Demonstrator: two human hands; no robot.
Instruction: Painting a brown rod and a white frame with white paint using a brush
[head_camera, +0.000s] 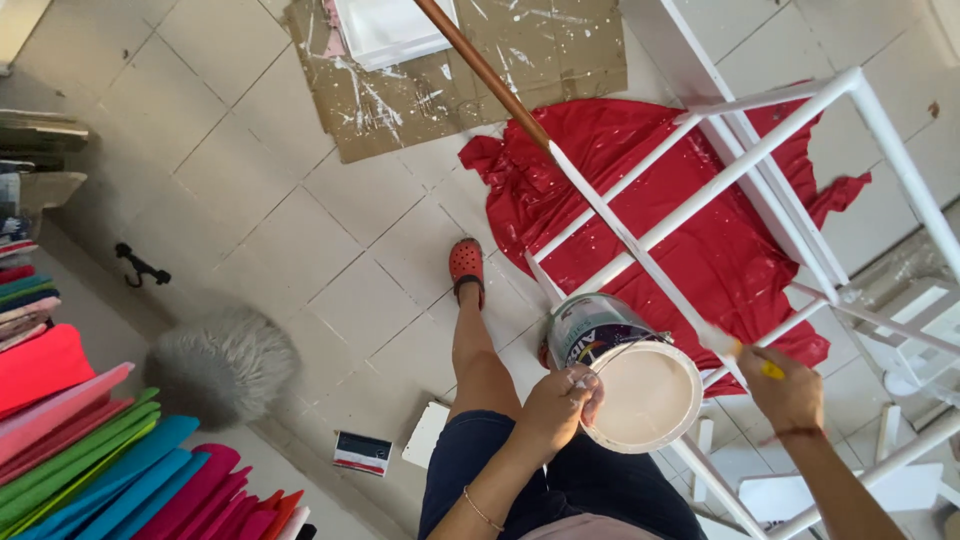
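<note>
left hand clamped on round white-paint can's rim | likely heavy, sloshy; handle safer | right hand gripping yellow-handled brush by white frame

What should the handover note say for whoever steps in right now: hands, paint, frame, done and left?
Left hand: grips the rim of the open paint can, held tilted at waist height, white paint inside.
Right hand: holds a yellow-handled brush against a bar of the white frame.
The frame stands over a red sheet on the tiled floor; sheet and nearby cardboard are speckled with white paint.
Done: the frame's visible bars look white.
Left: whether any spots are still bare cannot be told from this view; the brush is on a lower bar near the can.
</note>
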